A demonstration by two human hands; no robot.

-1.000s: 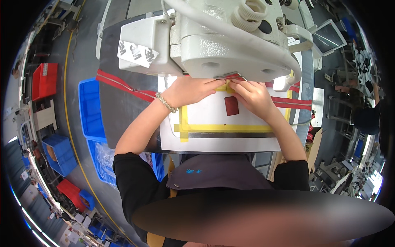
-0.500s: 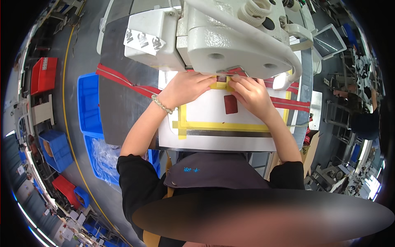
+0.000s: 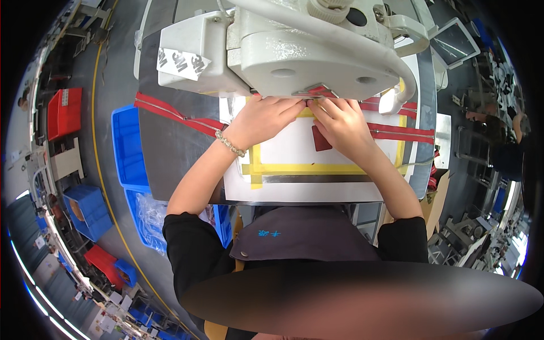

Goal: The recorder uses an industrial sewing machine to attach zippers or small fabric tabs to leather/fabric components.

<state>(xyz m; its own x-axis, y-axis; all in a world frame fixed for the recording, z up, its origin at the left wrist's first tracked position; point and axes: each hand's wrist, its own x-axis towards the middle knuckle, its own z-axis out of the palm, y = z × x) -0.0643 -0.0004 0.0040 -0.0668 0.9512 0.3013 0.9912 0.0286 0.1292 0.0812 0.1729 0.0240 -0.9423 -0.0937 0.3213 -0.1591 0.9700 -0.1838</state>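
Note:
My left hand [image 3: 267, 120] lies with fingers stretched out, below the head of a white sewing machine [image 3: 317, 56]. Close beside it, my right hand [image 3: 341, 122] has its fingers reaching forward and slightly bent, the tips partly hidden at the machine's lower edge. Both hands rest on a white sheet [image 3: 283, 153] bordered with yellow tape [image 3: 317, 169], and their fingertips nearly meet. A dark red patch [image 3: 321, 139] lies on the sheet, partly covered by my right hand. Red zipper tape [image 3: 175, 114] runs in from the left; another red zipper length [image 3: 399, 133] extends to the right.
Blue bins [image 3: 129, 147] stand left of the table, the lower one holding clear plastic. A cardboard box [image 3: 436, 198] is at the right, below the table edge. Farther left are red [image 3: 65, 113] and blue crates [image 3: 88, 212]. A screen [image 3: 453, 48] stands at the upper right.
The fingertips have drawn closer together and now cover the small piece that showed between them. My right hand now overlaps the red patch. The whole view has shifted slightly.

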